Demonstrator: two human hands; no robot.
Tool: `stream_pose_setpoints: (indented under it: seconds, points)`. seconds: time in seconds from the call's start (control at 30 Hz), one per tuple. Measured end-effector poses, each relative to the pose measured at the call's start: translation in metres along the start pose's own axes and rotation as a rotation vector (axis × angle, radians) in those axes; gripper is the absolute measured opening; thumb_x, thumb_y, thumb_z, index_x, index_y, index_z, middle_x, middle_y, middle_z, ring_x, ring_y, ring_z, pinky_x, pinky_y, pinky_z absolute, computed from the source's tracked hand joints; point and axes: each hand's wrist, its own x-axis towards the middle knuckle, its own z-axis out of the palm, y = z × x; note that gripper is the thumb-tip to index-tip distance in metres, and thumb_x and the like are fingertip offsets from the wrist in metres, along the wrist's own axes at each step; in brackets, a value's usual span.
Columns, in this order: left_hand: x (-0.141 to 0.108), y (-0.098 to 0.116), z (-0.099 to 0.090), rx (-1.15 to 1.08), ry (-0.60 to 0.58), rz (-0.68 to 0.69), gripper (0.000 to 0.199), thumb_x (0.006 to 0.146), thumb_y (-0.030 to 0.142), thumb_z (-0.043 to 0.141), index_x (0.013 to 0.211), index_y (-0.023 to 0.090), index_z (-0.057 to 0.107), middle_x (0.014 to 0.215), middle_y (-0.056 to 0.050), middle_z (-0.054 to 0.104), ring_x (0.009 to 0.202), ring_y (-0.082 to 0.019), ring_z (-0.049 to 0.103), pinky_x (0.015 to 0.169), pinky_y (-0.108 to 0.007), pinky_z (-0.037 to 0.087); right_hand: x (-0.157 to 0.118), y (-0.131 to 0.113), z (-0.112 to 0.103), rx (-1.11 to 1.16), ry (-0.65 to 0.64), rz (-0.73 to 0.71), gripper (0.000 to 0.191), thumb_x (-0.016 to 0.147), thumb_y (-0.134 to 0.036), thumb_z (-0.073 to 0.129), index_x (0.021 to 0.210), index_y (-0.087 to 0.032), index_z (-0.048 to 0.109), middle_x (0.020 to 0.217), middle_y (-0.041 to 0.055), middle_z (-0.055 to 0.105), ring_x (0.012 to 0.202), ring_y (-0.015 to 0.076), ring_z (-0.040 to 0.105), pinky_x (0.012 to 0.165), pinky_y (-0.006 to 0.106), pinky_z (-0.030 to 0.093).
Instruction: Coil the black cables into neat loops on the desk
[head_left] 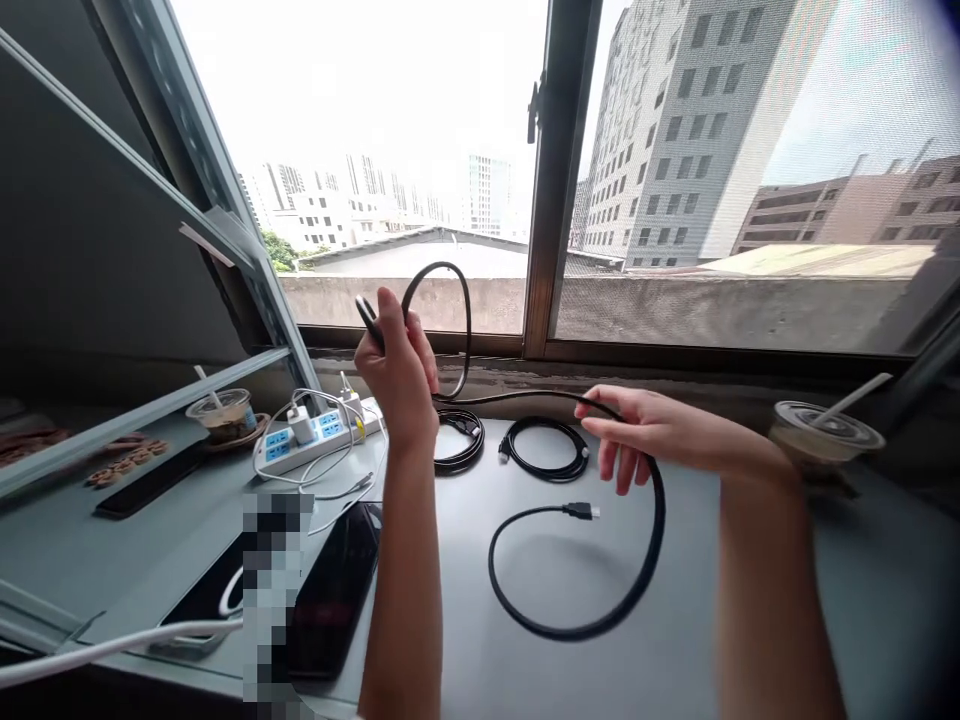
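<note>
A black HDMI cable (574,632) runs between my two hands. My left hand (396,355), raised in front of the window, is closed around it, with one loop standing up beside the fingers. Lower and to the right, my right hand (637,425) has the cable between thumb and index finger, its other fingers loosely bent. From there the free part curves down and back left, ending in a black plug (581,511) with a metal tip. Beneath, two coiled black cables lie on the table: one coil (551,472) between my hands, another (459,465) partly hidden behind my left forearm.
A white power strip (300,450) with plugged-in chargers and white cords stands at the left. Dark phones (334,600) lie near the front left edge. Lidded drink cups stand at the right (821,440) and left (225,415). A metal shelf frame (255,260) rises at the left.
</note>
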Motion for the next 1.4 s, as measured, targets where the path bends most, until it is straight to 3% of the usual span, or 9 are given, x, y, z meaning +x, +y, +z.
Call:
stream_pose_setpoints:
  seconds: [0.23, 0.4, 0.53, 0.67, 0.8, 1.0, 1.13, 1.23, 1.4]
  points:
    - [0.016, -0.002, -0.018, 0.0, -0.093, -0.086, 0.045, 0.084, 0.049, 0.047, 0.049, 0.021, 0.043, 0.035, 0.005, 0.038, 0.035, -0.008, 0.042, 0.043, -0.023, 0.04, -0.005, -0.015, -0.001, 0.518, 0.322, -0.369, 0.058, 0.077, -0.038, 0.059, 0.129, -0.019, 0.044, 0.051, -0.0093, 0.041, 0.034, 0.0057, 0.042, 0.034, 0.017, 0.036]
    - [0.019, -0.011, -0.019, 0.056, 0.016, -0.202, 0.037, 0.078, 0.055, 0.051, 0.067, 0.02, 0.055, 0.044, 0.003, 0.052, 0.048, -0.012, 0.057, 0.05, -0.023, 0.044, -0.021, -0.02, 0.0, 0.499, 0.454, -0.42, 0.058, 0.079, -0.043, 0.052, 0.134, -0.026, 0.042, 0.045, -0.0104, 0.025, 0.025, 0.0045, 0.014, 0.025, 0.021, 0.013]
    - [0.022, -0.009, -0.026, 0.067, 0.027, -0.203, 0.037, 0.078, 0.054, 0.05, 0.079, 0.019, 0.06, 0.051, 0.002, 0.058, 0.061, -0.014, 0.064, 0.057, -0.022, 0.046, -0.033, -0.022, -0.002, 0.525, 0.58, -0.38, 0.049, 0.079, -0.04, 0.055, 0.124, -0.022, 0.053, 0.039, -0.0103, 0.021, 0.027, 0.0051, 0.011, 0.03, 0.024, 0.008]
    - [0.023, 0.002, -0.04, 0.103, -0.298, -0.188, 0.04, 0.083, 0.051, 0.043, 0.091, 0.019, 0.066, 0.084, -0.005, 0.07, 0.091, -0.019, 0.064, 0.075, -0.027, 0.049, -0.033, -0.024, -0.009, 0.682, 0.654, -0.342, 0.033, 0.082, -0.031, 0.05, 0.11, -0.018, 0.061, 0.041, -0.0096, 0.019, 0.028, 0.0032, 0.012, 0.032, 0.024, 0.009]
    - [0.016, 0.011, -0.045, 0.124, -0.756, -0.116, 0.046, 0.091, 0.046, 0.03, 0.123, 0.026, 0.055, 0.132, -0.004, 0.052, 0.122, -0.024, 0.045, 0.095, -0.037, 0.042, -0.027, -0.024, -0.006, 0.798, 0.56, -0.392, 0.034, 0.079, -0.026, 0.046, 0.111, -0.024, 0.058, 0.045, -0.0102, 0.021, 0.029, 0.0032, 0.005, 0.028, 0.021, 0.007]
    - [0.005, 0.001, -0.028, 0.397, -0.873, 0.161, 0.05, 0.089, 0.05, 0.039, 0.137, 0.036, 0.035, 0.151, 0.003, 0.022, 0.138, -0.024, 0.019, 0.11, -0.042, 0.022, -0.021, -0.025, 0.02, 0.408, 0.394, -0.349, 0.052, 0.083, -0.04, 0.051, 0.132, -0.026, 0.043, 0.044, -0.0089, 0.041, 0.024, 0.0041, 0.021, 0.023, 0.016, 0.011]
    - [0.006, -0.01, -0.019, 0.505, -0.771, 0.188, 0.047, 0.088, 0.048, 0.043, 0.132, 0.032, 0.044, 0.141, -0.002, 0.042, 0.127, -0.022, 0.04, 0.105, -0.039, 0.03, -0.025, -0.024, 0.021, 0.223, 0.542, -0.379, 0.051, 0.081, -0.044, 0.055, 0.126, -0.02, 0.054, 0.04, -0.0086, 0.035, 0.025, 0.0044, 0.024, 0.021, 0.016, 0.017]
    - [0.01, -0.015, -0.018, 0.518, -0.677, 0.131, 0.045, 0.086, 0.05, 0.045, 0.121, 0.025, 0.057, 0.118, -0.008, 0.062, 0.095, -0.018, 0.062, 0.088, -0.032, 0.045, -0.032, -0.019, 0.012, 0.176, 0.738, -0.42, 0.045, 0.081, -0.044, 0.058, 0.119, -0.021, 0.061, 0.039, -0.0085, 0.031, 0.027, 0.0031, 0.024, 0.023, 0.014, 0.018]
    - [0.017, -0.025, -0.02, 0.489, -0.555, -0.013, 0.056, 0.082, 0.053, 0.049, 0.123, 0.015, 0.056, 0.055, -0.002, 0.065, 0.044, -0.012, 0.058, 0.051, -0.023, 0.046, -0.044, -0.007, -0.006, 0.208, 0.914, -0.476, 0.034, 0.078, -0.038, 0.063, 0.107, -0.022, 0.069, 0.037, -0.0081, 0.029, 0.03, 0.002, 0.022, 0.026, 0.015, 0.016]
